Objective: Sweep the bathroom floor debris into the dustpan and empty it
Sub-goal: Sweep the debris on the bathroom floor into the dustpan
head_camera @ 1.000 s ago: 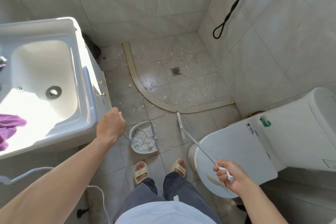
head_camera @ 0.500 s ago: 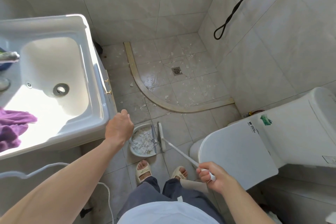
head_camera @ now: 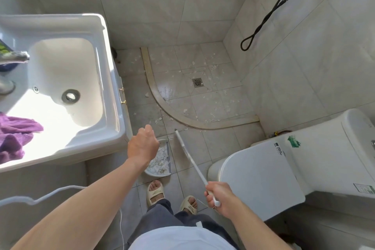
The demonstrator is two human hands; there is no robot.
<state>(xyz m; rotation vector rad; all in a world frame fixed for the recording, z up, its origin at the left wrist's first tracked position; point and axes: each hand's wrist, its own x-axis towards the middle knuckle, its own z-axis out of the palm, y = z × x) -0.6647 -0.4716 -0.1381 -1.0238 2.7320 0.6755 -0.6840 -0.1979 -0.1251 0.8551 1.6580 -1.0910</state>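
My left hand (head_camera: 143,146) is curled in a fist just above the grey dustpan (head_camera: 157,174) and hides its handle, which it appears to grip. The pan sits on the floor by the sink cabinet, full of white scraps. My right hand (head_camera: 218,197) grips the end of the thin white broom handle (head_camera: 194,165). The narrow broom head (head_camera: 179,140) rests on the tiles just right of the pan's open edge. White debris (head_camera: 205,95) lies scattered over the shower floor and near the curved curb.
A white sink (head_camera: 60,79) with a purple cloth (head_camera: 14,134) is at the left. The toilet (head_camera: 284,168) fills the right. A floor drain (head_camera: 197,82) sits in the shower area, and a black hose (head_camera: 269,12) hangs on the wall. My sandalled feet (head_camera: 155,191) stand behind the pan.
The broom head swept left from the curb to the dustpan's edge. My right hand drew back toward my body, and my left hand stayed over the pan.
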